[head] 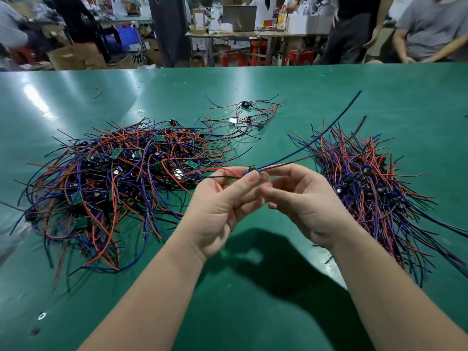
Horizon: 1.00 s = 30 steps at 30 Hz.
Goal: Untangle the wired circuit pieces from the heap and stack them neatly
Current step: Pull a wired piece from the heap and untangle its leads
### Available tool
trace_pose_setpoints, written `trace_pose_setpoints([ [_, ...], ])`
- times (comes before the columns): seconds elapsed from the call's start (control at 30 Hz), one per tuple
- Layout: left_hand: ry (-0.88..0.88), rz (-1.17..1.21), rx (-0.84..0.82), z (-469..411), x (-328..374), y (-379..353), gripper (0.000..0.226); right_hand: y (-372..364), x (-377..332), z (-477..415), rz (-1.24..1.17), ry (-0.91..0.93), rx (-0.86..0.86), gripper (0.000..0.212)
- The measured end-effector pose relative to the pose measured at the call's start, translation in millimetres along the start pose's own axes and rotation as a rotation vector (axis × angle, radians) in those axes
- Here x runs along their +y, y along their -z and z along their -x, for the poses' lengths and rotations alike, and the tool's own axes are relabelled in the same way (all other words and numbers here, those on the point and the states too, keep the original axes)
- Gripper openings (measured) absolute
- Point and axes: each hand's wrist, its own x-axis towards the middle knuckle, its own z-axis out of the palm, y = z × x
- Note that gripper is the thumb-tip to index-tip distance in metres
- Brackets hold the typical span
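**Item held:** one wired circuit piece (252, 170), centre of frame, raised above the green worktop (253, 82).

**Left hand** (222, 206): thumb and forefinger pinched on the piece's small dark body.

**Right hand** (304, 203): fingers curled just beside the piece, where its leads run out. The blur hides whether they actually grip a lead.

**Long axis:** roughly level across the frame. Red and black leads trail toward the left. One long blue lead (329, 127) sweeps to the upper right, passing over the far end of the stack.

**Heap** (114, 186): tangled, at centre left; the trailing leads point toward it and may yet be snagged there.

**Stack** (367, 186): aligned pieces at centre right, leads fanned toward the lower right.

**Small cluster** (248, 117): a few loose pieces, upper centre.

**Governing relation:** the stack lies on the right hand's side, so that hand appears nearer for placing. The piece would likely need turning to match the stack's slant.
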Motion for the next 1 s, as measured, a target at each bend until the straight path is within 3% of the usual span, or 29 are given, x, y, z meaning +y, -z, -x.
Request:
trace_pose_setpoints([
  [0.13,-0.228,-0.279,0.073,-0.3,-7.1,0.1,0.040,-9.3,-1.3,-1.3,-0.227,0.028,0.045,0.011],
  [0.27,-0.345,-0.536,0.017,1.3,-10.8,4.3,0.028,-10.1,-4.6,-3.0,-0.355,-0.030,0.168,0.009],
  [0.4,-0.270,-0.523,-0.143,1.1,-9.9,5.8,0.028,-4.1,-11.0,-4.4,-0.390,-0.046,0.199,0.012],
  [0.57,0.086,-0.229,-0.404,3.3,-0.9,13.7,0.047,5.1,-15.2,-1.9,-0.431,-0.067,0.044,0.016],
  [0.63,0.161,-0.201,-0.313,0.6,-0.8,15.6,0.045,5.5,-13.9,-0.3,-0.401,-0.077,-0.030,0.017],
  [0.77,0.247,-0.285,-0.125,-2.8,-3.2,9.0,0.016,5.3,-5.8,-1.5,-0.202,-0.100,-0.034,0.009],
  [0.9,0.177,-0.455,-0.044,-1.8,-12.8,10.2,0.021,6.4,1.2,-4.2,0.148,-0.089,0.078,0.008],
  [1.0,0.186,-0.464,0.012,-1.8,-18.6,12.1,0.018,6.8,1.6,-4.7,0.178,-0.054,0.116,0.011],
])
